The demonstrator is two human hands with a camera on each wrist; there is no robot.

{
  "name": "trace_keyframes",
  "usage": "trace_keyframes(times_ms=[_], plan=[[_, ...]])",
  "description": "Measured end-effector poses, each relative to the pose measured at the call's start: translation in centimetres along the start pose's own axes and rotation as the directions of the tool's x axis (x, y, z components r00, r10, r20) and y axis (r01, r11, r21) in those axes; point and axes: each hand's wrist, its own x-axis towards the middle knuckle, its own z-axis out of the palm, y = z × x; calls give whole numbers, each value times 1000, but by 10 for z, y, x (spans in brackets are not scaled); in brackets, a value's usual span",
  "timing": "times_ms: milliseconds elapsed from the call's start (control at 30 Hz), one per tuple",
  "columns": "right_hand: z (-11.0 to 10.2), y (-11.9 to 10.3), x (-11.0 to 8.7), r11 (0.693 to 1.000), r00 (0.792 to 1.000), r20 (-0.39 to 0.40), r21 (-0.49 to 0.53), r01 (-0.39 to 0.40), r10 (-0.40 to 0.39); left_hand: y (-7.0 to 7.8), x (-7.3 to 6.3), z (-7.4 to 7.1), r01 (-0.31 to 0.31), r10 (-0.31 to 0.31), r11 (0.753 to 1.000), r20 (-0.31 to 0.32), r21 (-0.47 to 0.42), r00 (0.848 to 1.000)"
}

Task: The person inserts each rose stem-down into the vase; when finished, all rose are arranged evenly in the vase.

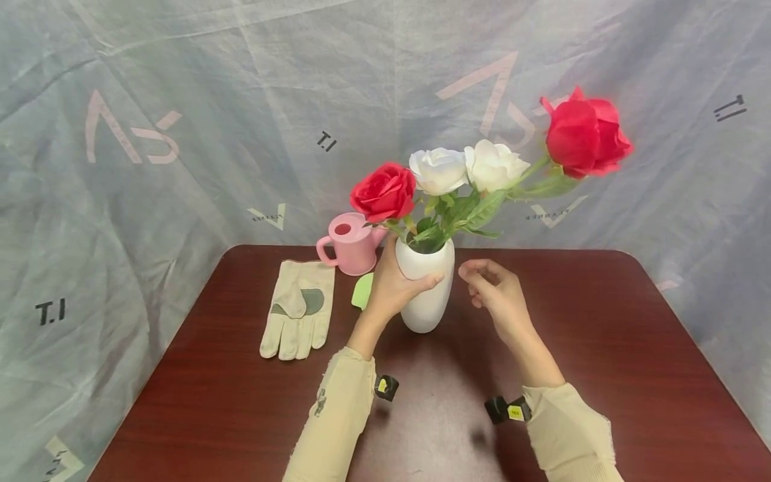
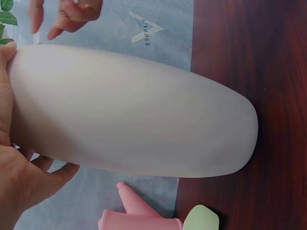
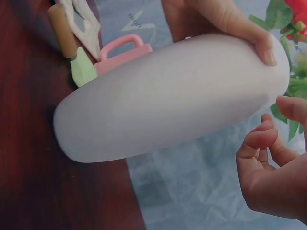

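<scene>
A tall white vase (image 1: pixel 429 294) leans slightly, its base over the dark table, and holds two red and two white artificial roses. My left hand (image 1: pixel 394 281) grips the vase near its top from the left side, the thumb across the front. In the left wrist view the vase (image 2: pixel 129 110) covers much of the hand's work area. My right hand (image 1: pixel 496 294) is just right of the vase with bent, loose fingers and nothing between them. The fingertips come near the rim in the right wrist view. One red rose (image 1: pixel 584 134) sticks out far to the right; another red rose (image 1: pixel 383 192) sits at left.
A pink watering can (image 1: pixel 354 251) stands behind my left hand. Beside it lies a small trowel with a pale green blade (image 1: pixel 361 291) and wooden handle (image 3: pixel 62 31). A cream work glove (image 1: pixel 301 308) lies at left. A grey cloth backdrop (image 1: pixel 241 134) rises behind the table (image 1: pixel 602 321).
</scene>
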Motion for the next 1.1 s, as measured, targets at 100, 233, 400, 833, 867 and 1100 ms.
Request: trace_keyframes(times_ms=[100, 233, 400, 833, 867, 1100], plan=[[-1, 6, -1, 1000, 1000, 1, 8, -5, 5, 0, 0, 0, -2, 2, 1000, -4, -2, 1000], [-3, 12, -3, 999, 1000, -12, 35, -9, 9, -1, 1, 0, -5, 5, 1000, -7, -9, 1000], [-5, 18, -6, 999, 1000, 0, 36, -22, 22, -2, 2, 0, -7, 7, 1000, -4, -11, 1000], [15, -11, -3, 934, 956, -171, 229, 274, -239, -2, 1, -1, -12, 12, 1000, -6, -2, 1000], [18, -16, -1, 927, 950, -183, 238, 291, -251, -2, 1, -1, -13, 13, 1000, -7, 3, 1000], [34, -39, 8, 886, 902, -272, 234, 399, -335, -1, 1, 0, -11, 11, 1000, 1, -3, 1000]])
